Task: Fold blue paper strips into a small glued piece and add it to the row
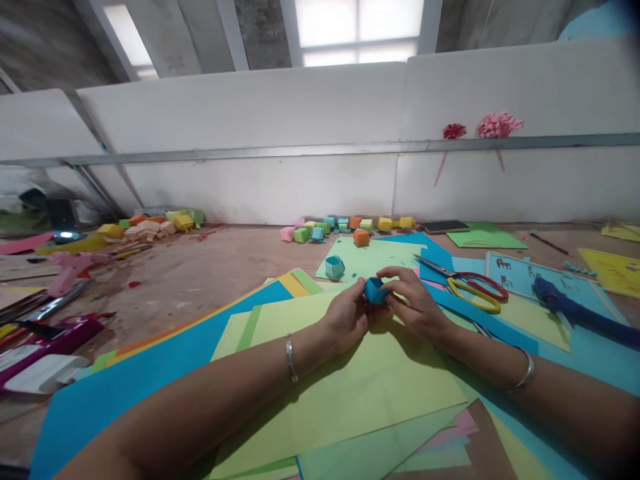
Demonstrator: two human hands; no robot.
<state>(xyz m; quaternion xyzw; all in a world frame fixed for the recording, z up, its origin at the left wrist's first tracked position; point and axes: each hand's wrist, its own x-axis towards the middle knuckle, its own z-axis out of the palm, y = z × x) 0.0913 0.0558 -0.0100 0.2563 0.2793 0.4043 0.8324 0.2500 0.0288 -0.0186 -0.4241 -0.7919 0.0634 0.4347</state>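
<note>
A small folded blue paper shape (375, 291), hollow on top, is held between both hands above the stacked paper. My left hand (347, 317) grips its left side with thumb and fingers. From the right, the fingertips of my right hand (413, 300) pinch its edge. Just beyond them, a light teal folded paper cup (335, 267) stands on a pale green sheet (395, 252). Under my wrists lies a large yellow-green sheet (320, 380) over a blue sheet (150, 373).
Small coloured paper cubes (301, 235) line the back by the white partition (240, 187). Red and yellow-handled scissors (475, 293) and a dark blue glue gun (575, 310) lie at right. A pink glue gun (70, 270) and purple tool (55, 343) are at left.
</note>
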